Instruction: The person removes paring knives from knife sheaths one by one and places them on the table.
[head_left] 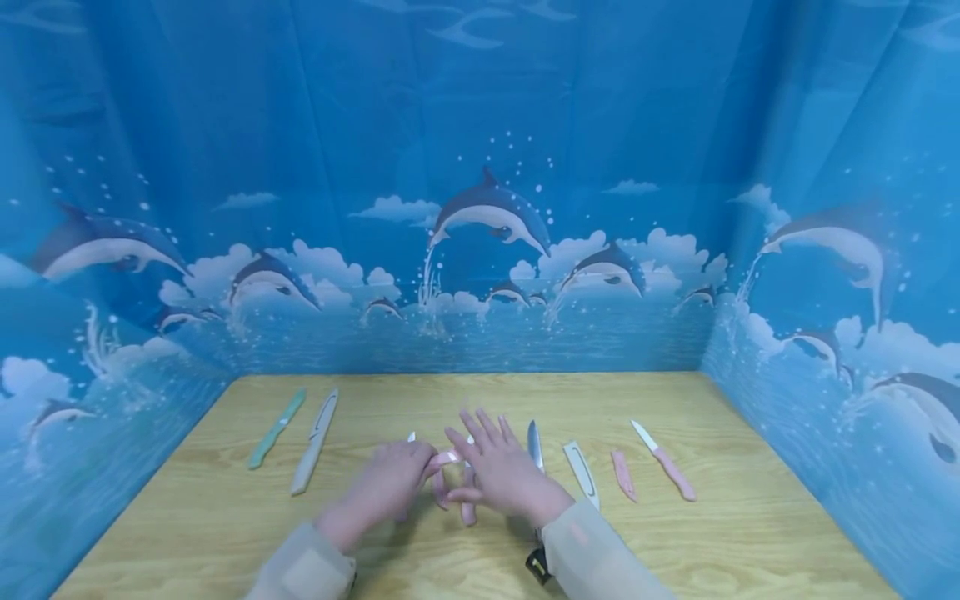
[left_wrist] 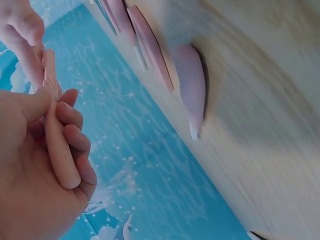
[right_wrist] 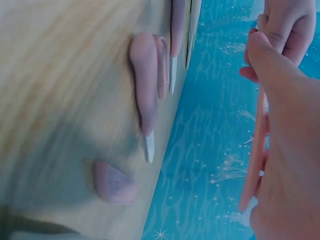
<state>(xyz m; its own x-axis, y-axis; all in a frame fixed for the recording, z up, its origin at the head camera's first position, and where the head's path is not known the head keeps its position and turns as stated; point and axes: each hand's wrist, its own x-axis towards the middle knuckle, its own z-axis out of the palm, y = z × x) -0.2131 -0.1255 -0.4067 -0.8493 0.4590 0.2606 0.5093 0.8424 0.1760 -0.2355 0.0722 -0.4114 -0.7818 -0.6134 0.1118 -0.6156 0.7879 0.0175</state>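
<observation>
In the head view my left hand (head_left: 382, 485) is curled around the handle of a small pink knife, whose handle (left_wrist: 60, 145) shows clearly in the left wrist view. A slim pink sheath (right_wrist: 254, 155) seems to lie along the blade, stretching from the left fist toward the right. Over that end is my right hand (head_left: 506, 475), its fingers straight and spread; the contact is partly hidden. On the table beneath lie another pink knife (right_wrist: 145, 85) with a pale blade tip, a pink sheath (right_wrist: 162, 65) alongside it, and a further pink knife (right_wrist: 177, 30).
To the left lie a green knife (head_left: 277, 429) and a grey sheathed knife (head_left: 313, 446). Right of my hands are a dark-bladed knife (head_left: 534, 442), partly under my arm, a white sheath (head_left: 581, 471), a pink sheath (head_left: 623, 477) and a pink-handled knife (head_left: 671, 473). A dolphin-print curtain (head_left: 487, 333) surrounds the table.
</observation>
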